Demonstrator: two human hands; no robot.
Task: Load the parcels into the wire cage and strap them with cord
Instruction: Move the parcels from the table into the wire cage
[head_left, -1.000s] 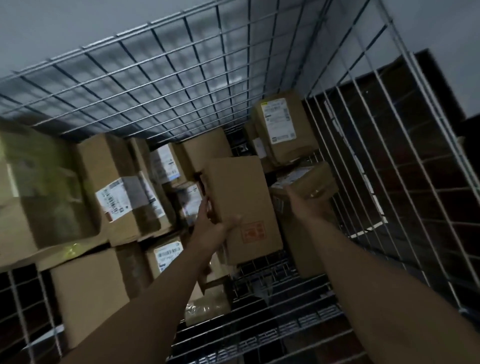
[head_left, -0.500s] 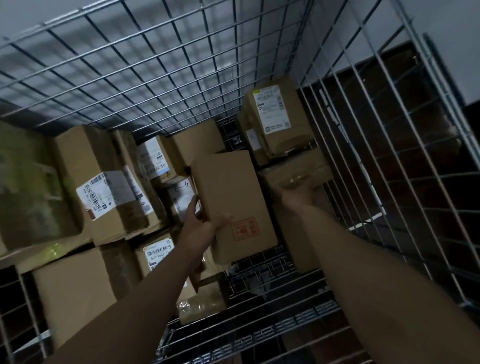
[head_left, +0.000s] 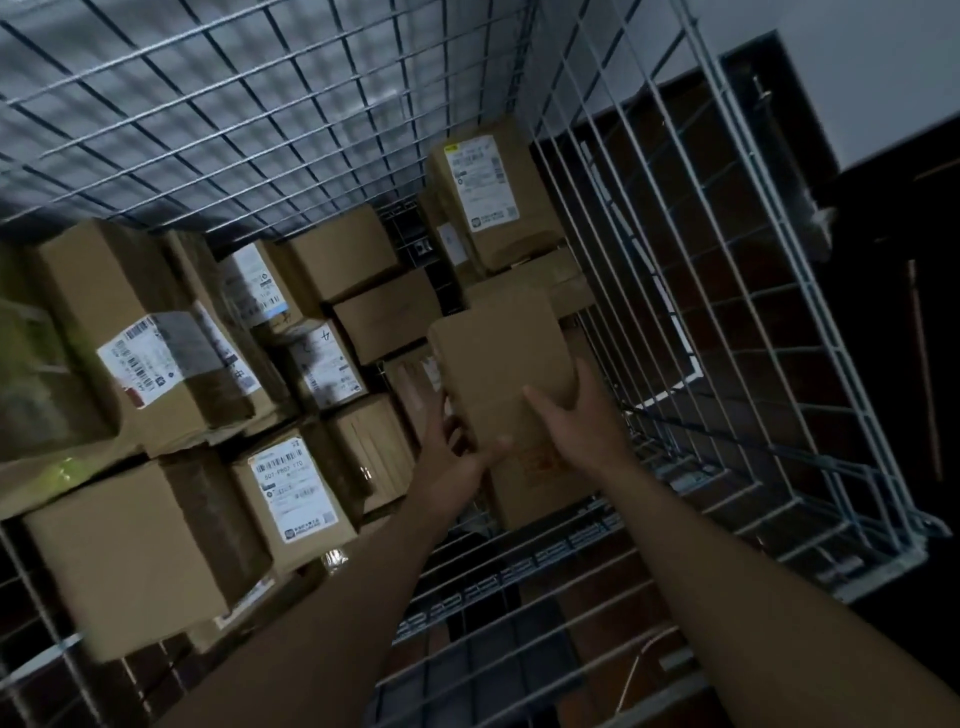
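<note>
head | plain brown parcel (head_left: 501, 358) | faint red stamp | both hands grip

Parcel depot: labelled cartons (head_left: 156, 358) in wire cage (head_left: 769, 364)

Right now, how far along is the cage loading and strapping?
Mostly loaded: labelled parcels fill the left and back of the wire cage. In hand: the left hand and right hand grip a plain box above the cage floor on the right. Left: set it down, then strap; no cord crosses the parcels.
</note>
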